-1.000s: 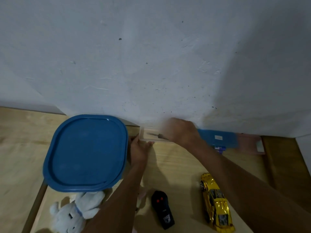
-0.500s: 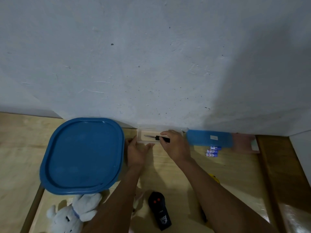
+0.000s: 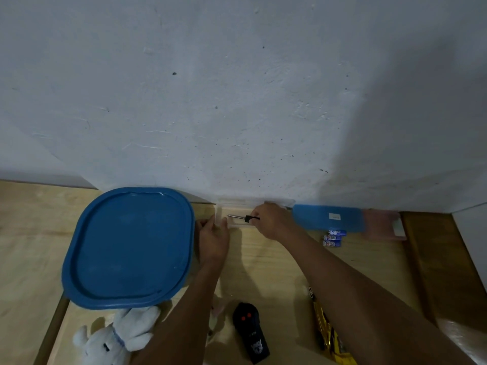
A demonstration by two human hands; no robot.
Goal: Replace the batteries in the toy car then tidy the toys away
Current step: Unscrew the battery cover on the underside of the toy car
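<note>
The toy car [image 3: 326, 330], glossy yellow, lies back toward the person from the right grip [image 3: 274, 219], half hidden under that forearm, its long axis running near to far. That grip pinches the black handle of a screwdriver [image 3: 241, 218], whose thin metal shaft points left over a clear plastic box [image 3: 234, 206] (set against the wall). The left grip [image 3: 213, 238] holds the box's left end. Blue-wrapped batteries [image 3: 333, 237] lie further right on the pale wooden tabletop [image 3: 276, 272].

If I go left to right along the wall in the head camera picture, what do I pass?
Big blue lid → left hand → screwdriver → right hand → small blue lid → pinkish box.
</note>
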